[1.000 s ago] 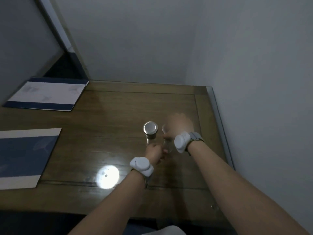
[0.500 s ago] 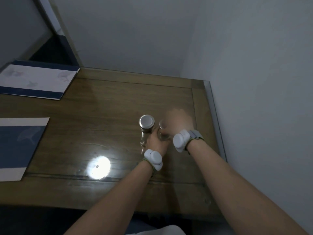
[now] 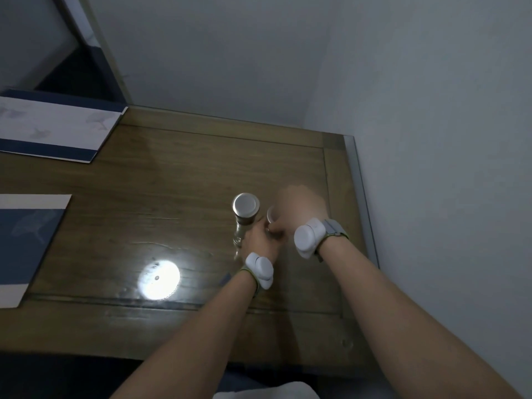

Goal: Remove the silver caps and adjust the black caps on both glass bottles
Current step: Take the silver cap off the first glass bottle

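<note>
Two glass bottles stand side by side on the wooden table (image 3: pixel 172 174). The left bottle (image 3: pixel 239 236) has a round silver cap (image 3: pixel 245 205) on top and nobody touches it. My left hand (image 3: pixel 263 237) wraps the body of the right bottle, which is mostly hidden. My right hand (image 3: pixel 302 210) covers that bottle's top, with only an edge of its silver cap (image 3: pixel 270 214) showing. No black cap is visible. Both wrists carry white bands.
Two blue and white folders lie at the left, one far (image 3: pixel 54 131) and one near (image 3: pixel 26 240). A bright light reflection (image 3: pixel 158 279) shines on the glass tabletop. Walls stand close behind and to the right of the table.
My left hand has moved up and closed around the right bottle's body. My right hand has stayed on that bottle's top. The view has shifted slightly.
</note>
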A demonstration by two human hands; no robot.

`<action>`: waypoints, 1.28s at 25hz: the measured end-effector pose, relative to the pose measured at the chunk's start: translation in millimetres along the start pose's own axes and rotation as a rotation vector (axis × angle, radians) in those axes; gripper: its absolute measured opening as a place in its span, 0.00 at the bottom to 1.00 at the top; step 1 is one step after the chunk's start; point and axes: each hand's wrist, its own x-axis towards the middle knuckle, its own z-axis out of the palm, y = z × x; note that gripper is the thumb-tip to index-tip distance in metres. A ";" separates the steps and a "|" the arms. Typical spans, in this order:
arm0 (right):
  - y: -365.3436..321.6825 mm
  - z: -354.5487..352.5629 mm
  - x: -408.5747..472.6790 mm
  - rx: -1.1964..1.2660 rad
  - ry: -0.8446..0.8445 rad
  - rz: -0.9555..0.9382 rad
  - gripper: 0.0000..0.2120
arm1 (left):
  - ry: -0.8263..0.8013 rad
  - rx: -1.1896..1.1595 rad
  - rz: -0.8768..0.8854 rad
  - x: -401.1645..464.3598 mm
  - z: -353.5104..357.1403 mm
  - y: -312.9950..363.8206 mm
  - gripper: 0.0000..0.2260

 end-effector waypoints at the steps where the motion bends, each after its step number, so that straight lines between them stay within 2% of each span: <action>1: 0.4 -0.7 0.5 0.001 -0.008 0.004 0.21 | 0.012 0.030 0.021 -0.1 -0.8 -3.8 0.16; 3: 0.9 -1.4 1.4 0.007 -0.025 0.010 0.21 | 0.029 0.081 0.038 2.2 1.3 -3.0 0.06; 4: 1.3 -2.3 1.6 0.023 -0.037 0.020 0.21 | 0.021 0.096 0.048 1.7 0.7 1.8 0.05; 6: 3.4 -6.0 1.3 0.090 -0.064 0.058 0.21 | -0.024 0.095 0.046 2.8 -0.3 6.0 0.06; 10: 17.4 -6.5 -1.6 0.348 -0.078 0.131 0.20 | -0.031 -0.050 0.086 -2.8 -3.5 0.7 0.11; 13: 27.9 9.1 -4.3 0.775 0.012 0.210 0.19 | 0.011 -0.104 0.069 -10.4 -7.9 1.0 0.14; 16: 39.5 35.7 -6.3 1.329 0.180 0.438 0.15 | -0.018 -0.123 0.066 -14.1 -11.4 0.9 0.14; 18: 50.3 57.6 -9.2 1.543 0.263 0.589 0.14 | -0.027 -0.114 0.069 -13.6 -11.7 -0.8 0.14; 20: 58.6 83.8 -13.2 1.526 0.279 0.655 0.17 | -0.036 -0.098 0.073 -13.8 -11.1 -2.8 0.14; 23: 64.1 121.4 -22.8 1.387 0.197 0.700 0.25 | -0.043 -0.066 0.091 -11.6 -8.5 -6.6 0.15; 28: 56.7 155.4 -35.2 1.185 0.101 0.665 0.35 | -0.075 -0.053 0.120 -10.0 -12.5 -14.6 0.16; 32: 52.0 168.1 -40.6 1.039 0.063 0.596 0.36 | -0.082 -0.031 0.118 -12.1 -11.9 -17.7 0.19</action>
